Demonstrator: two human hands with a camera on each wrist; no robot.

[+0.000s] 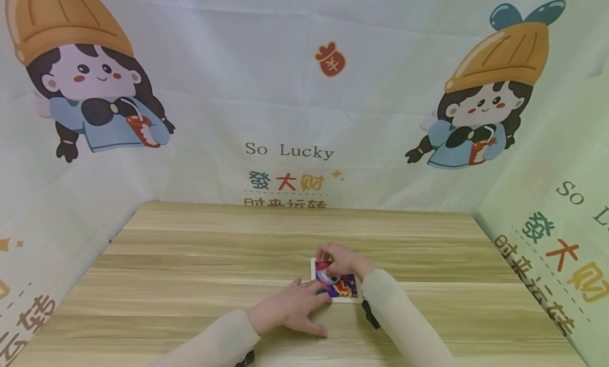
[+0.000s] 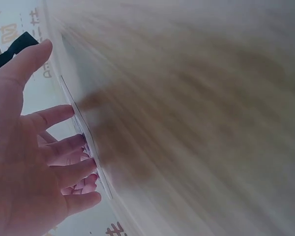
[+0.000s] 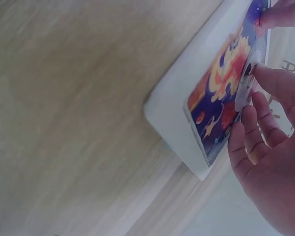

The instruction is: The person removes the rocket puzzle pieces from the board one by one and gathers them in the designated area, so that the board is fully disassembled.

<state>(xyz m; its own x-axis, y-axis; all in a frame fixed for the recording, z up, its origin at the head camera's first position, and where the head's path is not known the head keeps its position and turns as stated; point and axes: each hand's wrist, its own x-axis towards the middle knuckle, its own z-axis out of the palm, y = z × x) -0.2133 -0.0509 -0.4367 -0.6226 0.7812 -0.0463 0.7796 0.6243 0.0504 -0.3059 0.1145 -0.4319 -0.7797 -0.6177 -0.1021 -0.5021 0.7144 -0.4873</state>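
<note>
A small white-bordered board (image 1: 360, 294) lies on the table under both hands. It carries a raised, colourful picture (image 3: 227, 71) in purple with orange flames and a pale figure; fingers hide part of it. My left hand (image 1: 296, 307) spreads its fingers at the board's near left side, fingertips at the edge and thumb pointing away. My right hand (image 1: 342, 260) bends over the picture's upper part. In the right wrist view, its thumb (image 3: 271, 78) touches the pale figure, with the other fingers curled close by. Whether they pinch a loose piece is hidden.
The wooden table (image 1: 214, 250) extends around the board on all sides. Behind it hangs a pale cloth (image 1: 285, 108) printed with cartoon figures and lettering, and more cloth stands at the left and right. Dark bands sit at both wrists.
</note>
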